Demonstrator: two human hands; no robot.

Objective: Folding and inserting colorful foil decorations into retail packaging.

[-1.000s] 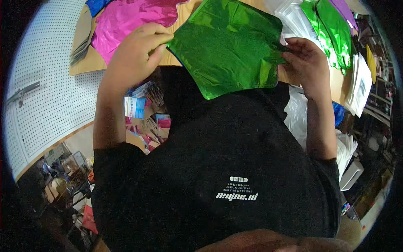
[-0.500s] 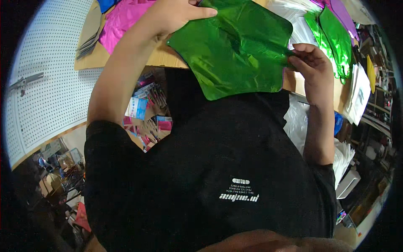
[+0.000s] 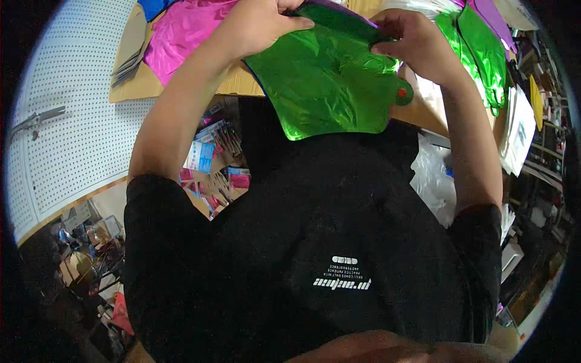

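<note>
A flat, shiny green foil balloon hangs over the near edge of the table, its lower part in front of my black shirt. My left hand pinches its upper left edge between thumb and fingers. At its upper right edge, my right hand also has thumb and fingers closed on the foil. A small rounded tab with a red spot sticks out at the right side. Along the top, between my hands, a purple-blue edge shows. Some fingertips of my left hand are cut off by the frame.
Bright pink foil lies on the wooden table at left, beside brown cardboard pieces. More green foil and white packets are at right. A white pegboard stands left. Several small packets sit below the table.
My right hand has moved up and left, from the balloon's right side to its upper right edge. The foil has shifted and folded somewhat at the top; my left hand has stayed nearly still.
</note>
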